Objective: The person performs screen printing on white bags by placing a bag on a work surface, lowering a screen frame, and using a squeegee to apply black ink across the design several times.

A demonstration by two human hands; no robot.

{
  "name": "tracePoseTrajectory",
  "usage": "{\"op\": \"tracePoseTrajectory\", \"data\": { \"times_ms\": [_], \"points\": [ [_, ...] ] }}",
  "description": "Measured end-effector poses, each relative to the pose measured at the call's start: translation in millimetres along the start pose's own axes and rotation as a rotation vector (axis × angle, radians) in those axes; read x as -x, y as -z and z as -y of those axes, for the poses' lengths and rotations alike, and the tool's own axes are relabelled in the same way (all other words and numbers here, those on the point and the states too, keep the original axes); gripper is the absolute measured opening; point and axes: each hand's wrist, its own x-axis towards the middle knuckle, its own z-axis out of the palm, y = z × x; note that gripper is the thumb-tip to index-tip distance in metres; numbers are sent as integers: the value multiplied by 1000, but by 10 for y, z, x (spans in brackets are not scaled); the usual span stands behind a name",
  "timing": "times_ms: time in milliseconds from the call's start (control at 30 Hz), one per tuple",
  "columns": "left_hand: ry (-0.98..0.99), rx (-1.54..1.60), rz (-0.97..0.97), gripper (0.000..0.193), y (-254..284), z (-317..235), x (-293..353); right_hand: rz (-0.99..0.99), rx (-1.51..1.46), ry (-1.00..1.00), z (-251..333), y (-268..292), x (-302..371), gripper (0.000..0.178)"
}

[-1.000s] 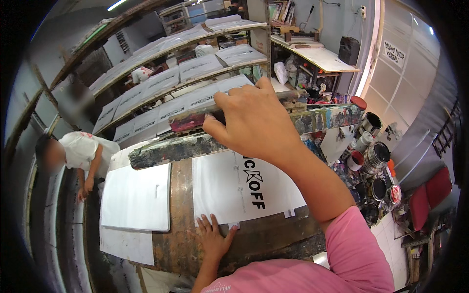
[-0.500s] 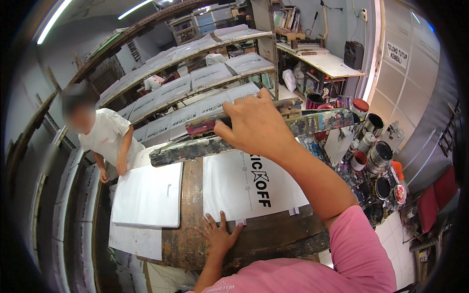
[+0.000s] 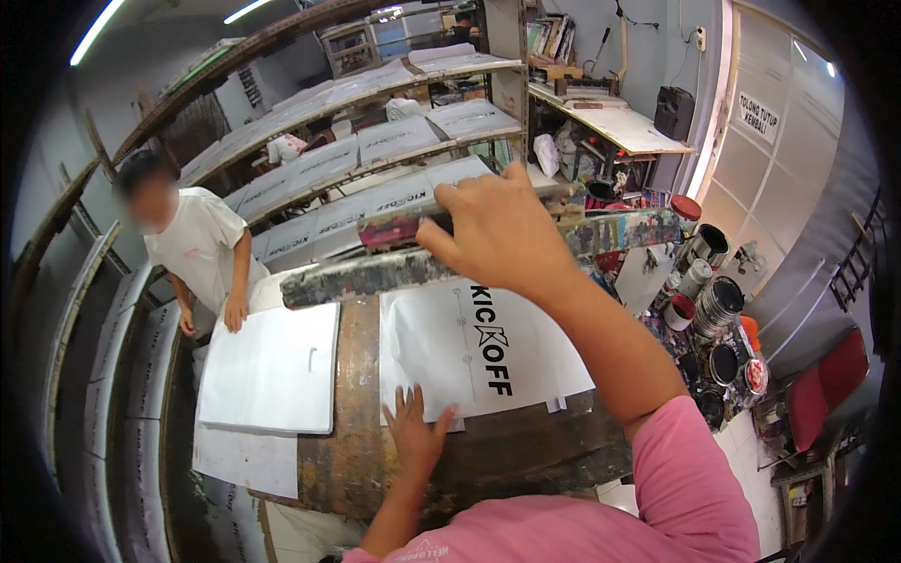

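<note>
A white sheet (image 3: 422, 347) with bold black print lies on the brown, stained worktable (image 3: 361, 375). My left hand (image 3: 418, 432) rests at its near left corner, fingers spread over the edge. My right hand (image 3: 511, 230) is raised above the sheet's far side, fingers curled over a raised, ink-crusted wooden frame (image 3: 361, 274). That frame hides the sheet's far end. Just behind the frame bar shows a wooden piece with a pinkish-purple end (image 3: 389, 232), partly covered by my right hand; I cannot make out its full shape.
A stack of white sheets (image 3: 267, 375) lies to the left, beside a person in a white shirt (image 3: 202, 249). Racks (image 3: 394, 141) of printed sheets stand behind and at far left. Ink cans (image 3: 721, 296) crowd the right; a red chair (image 3: 826, 389) stands beyond.
My left hand has moved slightly forward, its fingers now farther over the sheet's near edge. My right hand stays at the raised frame. The whole view has shifted a little.
</note>
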Motion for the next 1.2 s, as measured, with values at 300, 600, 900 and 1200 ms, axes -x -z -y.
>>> {"op": "tracePoseTrajectory", "data": {
  "times_ms": [300, 600, 900, 1200],
  "points": [
    [84, 277, -330, 41, 457, -59, -669, 31, 10, -22, 0, 37, -68, 53],
    [368, 433, -488, 47, 1247, 1602, -319, -14, -23, -30, -29, 30, -219, 44],
    [399, -96, -323, 59, 2483, 3681, -474, -69, -3, 19, -33, 17, -132, 44],
    [177, 517, -257, 62, 1524, 1279, -467, -7, 11, -18, -20, 19, -32, 48]
  ]
}}
